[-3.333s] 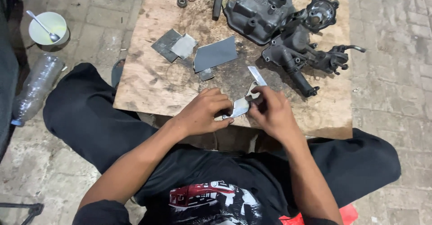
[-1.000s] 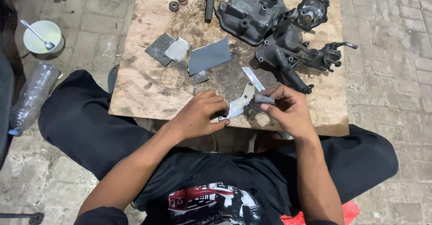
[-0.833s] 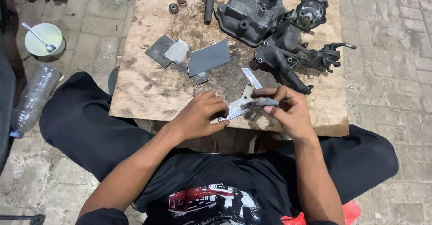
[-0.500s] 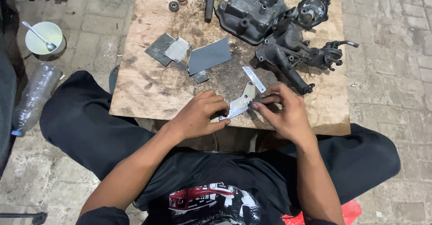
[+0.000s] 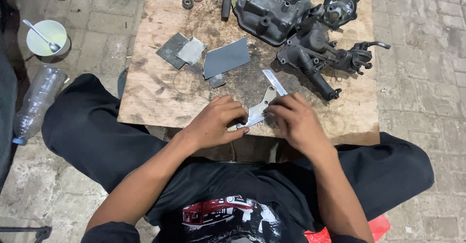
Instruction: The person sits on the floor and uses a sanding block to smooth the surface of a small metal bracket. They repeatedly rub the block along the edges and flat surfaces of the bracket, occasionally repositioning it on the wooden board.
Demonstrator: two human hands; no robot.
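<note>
The right hand [image 5: 296, 121] has slid back onto the shiny flat metal piece [image 5: 259, 111] that the left hand [image 5: 216, 124] pinches at the near edge of the wooden board [image 5: 155, 92], with bare wood left of both hands

Stained rough plywood board [image 5: 160, 92], dull grey metal plate [image 5: 259, 109], grimy cast-metal housing [image 5: 272, 10]

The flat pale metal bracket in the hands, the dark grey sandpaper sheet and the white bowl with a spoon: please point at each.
flat pale metal bracket [image 5: 259, 109], head view, bare middle.
dark grey sandpaper sheet [image 5: 226, 57], head view, centre.
white bowl [image 5: 39, 45], head view, lower rim.
</note>
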